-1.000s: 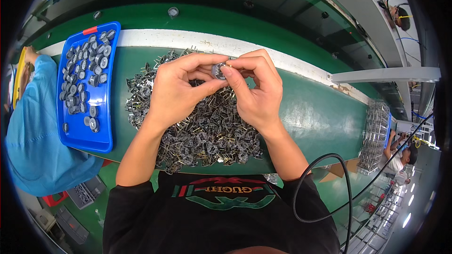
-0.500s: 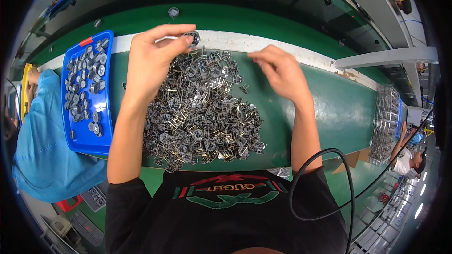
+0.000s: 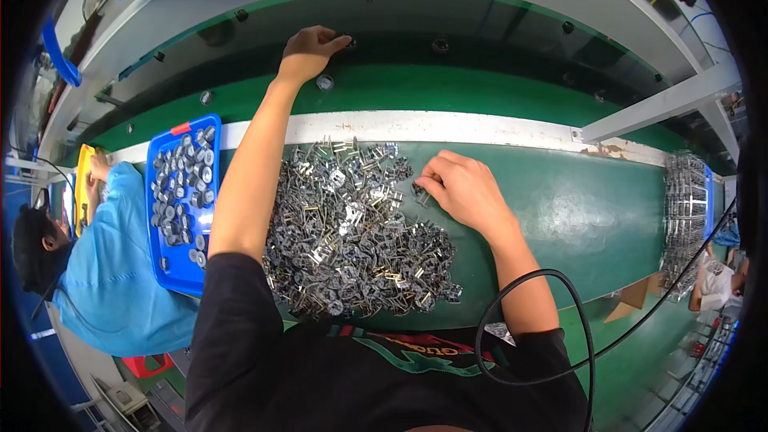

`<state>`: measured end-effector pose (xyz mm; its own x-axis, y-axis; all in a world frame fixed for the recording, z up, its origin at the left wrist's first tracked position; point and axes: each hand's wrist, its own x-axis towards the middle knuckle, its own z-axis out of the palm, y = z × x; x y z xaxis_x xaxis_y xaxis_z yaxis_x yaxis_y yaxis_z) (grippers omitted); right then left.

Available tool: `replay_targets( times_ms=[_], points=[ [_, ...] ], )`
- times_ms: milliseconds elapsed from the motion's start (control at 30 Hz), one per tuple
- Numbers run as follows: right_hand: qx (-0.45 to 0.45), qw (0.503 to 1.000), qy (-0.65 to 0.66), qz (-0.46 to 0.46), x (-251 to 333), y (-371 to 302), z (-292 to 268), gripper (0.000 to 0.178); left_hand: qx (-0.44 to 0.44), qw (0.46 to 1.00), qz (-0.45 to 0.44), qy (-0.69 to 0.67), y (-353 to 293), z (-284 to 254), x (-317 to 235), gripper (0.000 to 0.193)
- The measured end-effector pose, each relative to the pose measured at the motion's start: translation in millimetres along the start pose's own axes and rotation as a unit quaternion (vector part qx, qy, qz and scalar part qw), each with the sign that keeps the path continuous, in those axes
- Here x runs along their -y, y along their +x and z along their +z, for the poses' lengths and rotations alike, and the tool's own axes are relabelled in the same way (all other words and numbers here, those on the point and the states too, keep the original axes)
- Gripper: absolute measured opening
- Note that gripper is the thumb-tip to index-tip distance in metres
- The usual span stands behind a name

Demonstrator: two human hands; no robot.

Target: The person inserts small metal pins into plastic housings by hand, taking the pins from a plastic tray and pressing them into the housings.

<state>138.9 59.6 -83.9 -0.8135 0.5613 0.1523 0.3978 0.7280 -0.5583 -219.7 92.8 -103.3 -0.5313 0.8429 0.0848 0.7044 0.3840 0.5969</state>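
My left hand [image 3: 308,54] stretches over the far green belt, its fingers closed on a small round dark part [image 3: 350,42] at the fingertips. Another round part [image 3: 324,82] sits on the belt nearer to me, below that hand. On the bench, a large heap of small metal and black pronged parts [image 3: 352,232] spreads before me. At the heap's right edge my right hand [image 3: 464,190] is closed in a pinch on a small dark pronged part [image 3: 420,193], just above the green bench top.
A blue tray [image 3: 152,216] of round grey parts stands left of the heap. Beyond it a person in a blue garment [image 3: 120,256] works. A white ledge [image 3: 480,126] divides bench from belt. Wire racks [image 3: 684,208] stand far right; a black cable [image 3: 592,336] loops by my right arm.
My left hand has moved away from me, from above the ledge to over the belt, with the round part. My right hand has come down to the heap's edge and pinched a pronged part.
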Motion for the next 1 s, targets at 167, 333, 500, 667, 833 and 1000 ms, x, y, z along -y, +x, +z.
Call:
replay_targets(
  times_ms=[167,333,500,667,833,1000],
  points=[
    [0.027,0.996,0.085,0.001,-11,0,-15,0.01,0.14,0.981,0.134,0.006,-61,-25,1,0.037],
    [0.018,0.987,0.157,0.019,-4,5,-24,0.015,0.1,0.986,0.132,0.024,-84,-38,-18,0.032],
    [-0.084,0.943,0.322,0.013,11,4,-26,0.018,0.124,0.963,0.011,-0.239,-149,-59,-74,0.038],
    [-0.174,0.932,0.309,-0.08,56,9,-33,0.02,0.083,0.902,0.024,-0.423,-217,-55,-93,0.046],
    [-0.227,0.936,0.157,-0.22,77,12,-32,0.034,0.089,0.93,0.039,-0.355,-247,-51,-107,0.039],
    [-0.172,0.955,0.093,-0.224,81,6,-35,0.026,0.106,0.923,0.039,-0.367,-253,-44,-108,0.04]
  ],
)
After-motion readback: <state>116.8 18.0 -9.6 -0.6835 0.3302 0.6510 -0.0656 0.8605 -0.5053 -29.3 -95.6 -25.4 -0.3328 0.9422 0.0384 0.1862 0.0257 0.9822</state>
